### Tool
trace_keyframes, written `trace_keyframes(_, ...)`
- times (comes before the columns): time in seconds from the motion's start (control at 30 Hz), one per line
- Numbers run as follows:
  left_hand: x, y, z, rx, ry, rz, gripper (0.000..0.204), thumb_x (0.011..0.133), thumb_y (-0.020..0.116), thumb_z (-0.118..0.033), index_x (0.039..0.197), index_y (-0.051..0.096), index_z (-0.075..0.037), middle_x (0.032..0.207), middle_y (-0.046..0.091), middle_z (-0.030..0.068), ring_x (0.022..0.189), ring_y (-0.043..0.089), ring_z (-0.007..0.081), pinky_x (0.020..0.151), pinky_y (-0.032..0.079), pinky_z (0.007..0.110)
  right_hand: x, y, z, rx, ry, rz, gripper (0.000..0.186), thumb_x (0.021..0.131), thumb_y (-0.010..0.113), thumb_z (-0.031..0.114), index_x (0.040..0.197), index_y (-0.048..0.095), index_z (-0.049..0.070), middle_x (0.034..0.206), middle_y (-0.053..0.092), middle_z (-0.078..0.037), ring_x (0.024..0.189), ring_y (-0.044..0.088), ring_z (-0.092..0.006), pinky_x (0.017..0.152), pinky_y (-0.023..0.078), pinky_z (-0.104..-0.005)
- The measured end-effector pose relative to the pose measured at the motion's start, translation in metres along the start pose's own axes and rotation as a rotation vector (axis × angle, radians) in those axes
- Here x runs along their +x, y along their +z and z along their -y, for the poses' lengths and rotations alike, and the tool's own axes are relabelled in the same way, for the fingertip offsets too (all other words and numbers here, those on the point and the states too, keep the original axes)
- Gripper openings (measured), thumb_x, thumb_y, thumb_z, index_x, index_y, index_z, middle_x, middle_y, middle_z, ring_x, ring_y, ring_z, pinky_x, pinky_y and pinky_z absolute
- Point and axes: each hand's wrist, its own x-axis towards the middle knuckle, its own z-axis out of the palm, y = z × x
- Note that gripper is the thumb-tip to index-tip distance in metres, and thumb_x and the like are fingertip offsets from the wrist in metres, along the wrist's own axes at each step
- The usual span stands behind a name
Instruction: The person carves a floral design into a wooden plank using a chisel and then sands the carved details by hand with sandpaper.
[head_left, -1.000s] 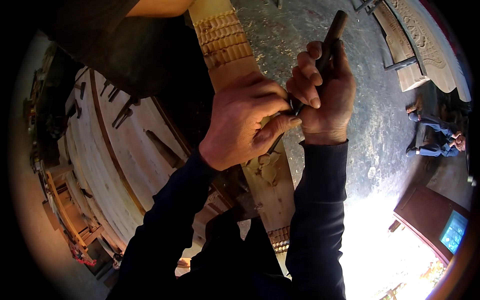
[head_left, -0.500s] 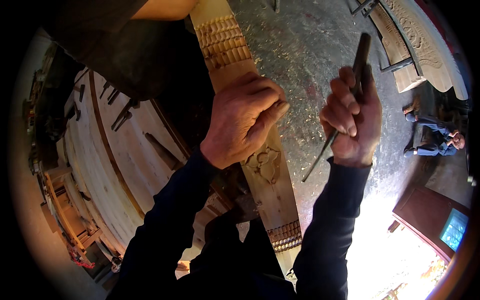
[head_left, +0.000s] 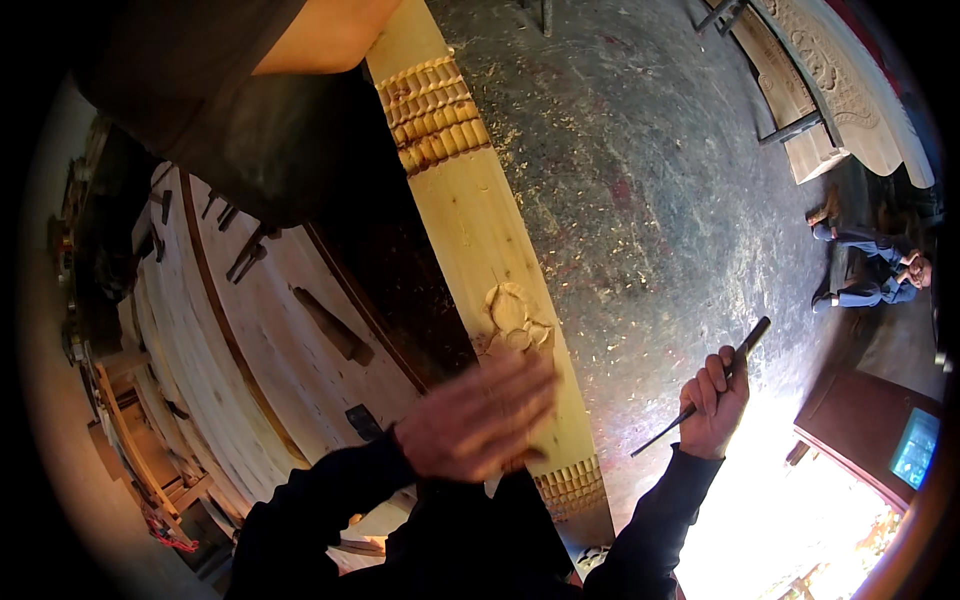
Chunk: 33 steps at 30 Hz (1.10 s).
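Observation:
A long pale wooden board [head_left: 480, 230] runs from the top of the view down toward my body. Rows of scalloped carving cross it near both ends, and a rounded relief carving [head_left: 517, 317] sits partway along. Over the board, just below that relief, my left hand [head_left: 485, 415] is blurred by motion, its fingers stretched out and nothing seen in them. My right hand [head_left: 716, 403] is off to the right of the board, closed around a dark chisel [head_left: 745, 347]. The thin end of the chisel slants down and left.
At left, a planked wooden surface [head_left: 270, 330] carries several dark tools [head_left: 247, 255] and a wooden piece [head_left: 328, 322]. Wood chips dot the grey floor [head_left: 640, 200]. A carved panel [head_left: 835, 70] stands upper right; a person [head_left: 870, 265] sits at far right. Someone's arm [head_left: 325, 38] shows at top.
My left hand has moved down the board and opened from a closed shape, uncovering the relief carving. My right hand has lowered with the chisel, which now tilts more to the right.

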Motion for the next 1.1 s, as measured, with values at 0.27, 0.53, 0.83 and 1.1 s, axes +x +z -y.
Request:
trace_keyframes(0.27,-0.011,0.000,-0.034,-0.002,-0.061,-0.165,0.053,0.098,0.085,-0.048,0.120,0.078,0.000,0.126,0.081,0.0191,0.124,0.078,0.0362,0.111,0.063,0.050,-0.030,0.034,-0.004,-0.175,-0.098,-0.116,0.033,0.125,0.044,0.035,0.103,0.055,0.013,0.066,0.042,0.004,0.039,0.025,-0.0039,0.037,0.022,-0.0243)
trace_keyframes(0.53,-0.019,0.019,-0.046,-0.202,-0.009,-0.218,0.054,0.093,0.092,-0.041,0.126,0.080,0.000,0.101,0.082,0.0133,0.100,0.082,0.0318,0.092,0.068,0.044,-0.061,0.060,-0.018,-0.291,-0.092,0.102,0.037,0.122,0.049,0.041,0.094,0.046,0.018,0.057,0.039,0.005,0.040,0.023,-0.0065,0.040,0.019,-0.0278)
trace_keyframes(0.83,-0.005,0.004,-0.090,-0.129,-0.241,-0.407,0.048,0.083,0.093,-0.016,0.128,0.081,-0.003,0.071,0.060,-0.0021,0.058,0.058,0.0130,0.055,0.047,0.031,-0.147,0.118,-0.062,-0.390,-0.296,0.402,0.054,0.118,0.047,0.059,0.105,0.050,0.007,0.066,0.056,-0.014,0.044,0.053,-0.0218,0.039,0.044,-0.0346)
trace_keyframes(1.1,-0.052,0.023,-0.106,-0.033,-0.568,-0.590,0.026,0.075,0.087,-0.006,0.101,0.083,-0.008,0.073,0.070,0.0025,0.061,0.067,0.0201,0.056,0.048,0.034,-0.148,0.158,-0.092,-0.852,-0.659,0.945,0.053,0.110,0.067,0.049,0.123,0.068,-0.002,0.094,0.077,-0.023,0.082,0.077,-0.0369,0.075,0.065,-0.0461)
